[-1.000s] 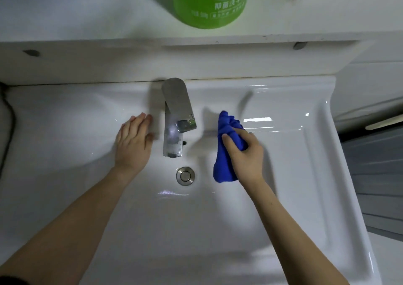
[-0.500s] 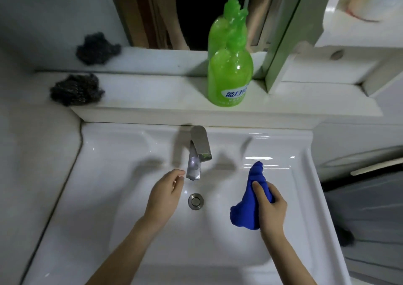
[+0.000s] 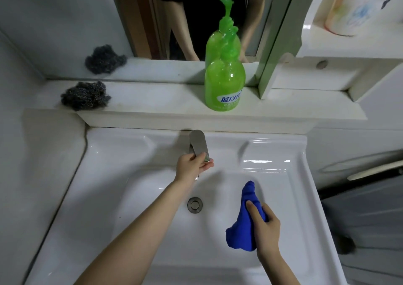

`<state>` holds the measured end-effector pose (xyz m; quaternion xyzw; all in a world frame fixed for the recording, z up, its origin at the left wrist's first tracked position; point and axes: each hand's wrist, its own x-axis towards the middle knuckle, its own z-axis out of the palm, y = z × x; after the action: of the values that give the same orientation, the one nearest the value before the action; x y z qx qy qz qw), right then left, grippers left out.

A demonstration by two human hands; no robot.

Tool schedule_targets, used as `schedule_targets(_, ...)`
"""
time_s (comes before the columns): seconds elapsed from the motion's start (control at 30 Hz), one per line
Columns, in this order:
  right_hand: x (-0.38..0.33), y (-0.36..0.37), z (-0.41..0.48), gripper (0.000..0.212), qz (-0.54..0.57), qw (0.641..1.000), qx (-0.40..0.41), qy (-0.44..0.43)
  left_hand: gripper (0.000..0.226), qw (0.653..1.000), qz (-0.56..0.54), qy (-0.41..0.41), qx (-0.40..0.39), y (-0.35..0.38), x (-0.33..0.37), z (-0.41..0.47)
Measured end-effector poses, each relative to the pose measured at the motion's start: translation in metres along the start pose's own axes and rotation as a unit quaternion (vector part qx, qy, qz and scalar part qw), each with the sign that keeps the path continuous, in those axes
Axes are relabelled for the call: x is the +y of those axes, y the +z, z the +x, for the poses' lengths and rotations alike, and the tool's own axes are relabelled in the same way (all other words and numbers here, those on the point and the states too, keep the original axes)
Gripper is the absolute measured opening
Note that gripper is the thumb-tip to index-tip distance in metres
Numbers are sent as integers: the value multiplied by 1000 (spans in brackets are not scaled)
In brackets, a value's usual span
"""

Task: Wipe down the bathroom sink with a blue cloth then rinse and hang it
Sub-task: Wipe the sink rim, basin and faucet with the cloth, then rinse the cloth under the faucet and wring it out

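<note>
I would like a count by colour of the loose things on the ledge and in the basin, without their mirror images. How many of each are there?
Green: 1, soap bottle
Blue: 1, cloth, held by the right hand
Dark grey: 1, steel wool pad
Total: 3

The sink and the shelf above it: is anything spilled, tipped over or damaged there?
Nothing stands out. The green soap bottle stands upright on the shelf, the steel scourer lies at its left end, and the sink looks unbroken.
</note>
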<state>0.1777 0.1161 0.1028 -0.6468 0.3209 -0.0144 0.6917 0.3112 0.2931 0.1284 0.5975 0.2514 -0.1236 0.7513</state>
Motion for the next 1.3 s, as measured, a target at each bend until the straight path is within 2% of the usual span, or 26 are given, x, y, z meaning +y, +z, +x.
schedule_targets(0.17,0,-1,12,33,-16,1000,-2,5,16,999,31,-17,-3,-2,9,3)
schedule_targets(0.37,-2,6,12,37,-26,999,-20,14,9,999,-14,-46,-11,1,34,7)
schedule_targets(0.47,-1,14,11,31,-27,999,-34,18,14,997,1,-69,-40,-2,39,12)
schedule_targets(0.57,6,27,15,27,-24,998,-53,32,28,991,86,-77,-71,-13,46,15)
schedule_targets(0.67,16,49,18,22,-35,994,-88,50,35,988,154,-1,-22,-41,32,12)
schedule_targets(0.77,35,81,23,25,-27,991,-114,59,25,980,159,87,80,-80,-22,6)
schedule_targets(0.83,52,105,26,28,-12,989,-133,70,25,982,174,21,68,-98,-67,13)
schedule_targets(0.9,70,131,27,32,-5,985,-152,83,35,982,145,-122,-25,-105,-101,22)
schedule_targets(0.93,78,142,29,35,-10,984,-153,89,42,977,98,-175,-78,-107,-116,25)
schedule_targets(1.0,94,160,32,34,-31,984,-150,93,45,960,-76,-244,-113,-106,-133,26)
schedule_targets(1.03,100,167,32,36,-40,984,-154,85,43,950,-140,-256,-109,-107,-138,28)
schedule_targets(1.1,110,173,35,42,-69,980,-176,59,47,948,-175,-253,-86,-110,-145,33)
schedule_targets(1.17,115,173,39,23,-113,976,-184,24,54,953,-181,-226,-91,-116,-149,38)
schedule_targets(1.23,114,172,41,6,-181,966,-184,-14,49,958,-171,-204,-105,-122,-150,37)
schedule_targets(1.3,113,172,40,6,-201,963,-175,-42,41,965,-132,-190,-126,-128,-155,35)
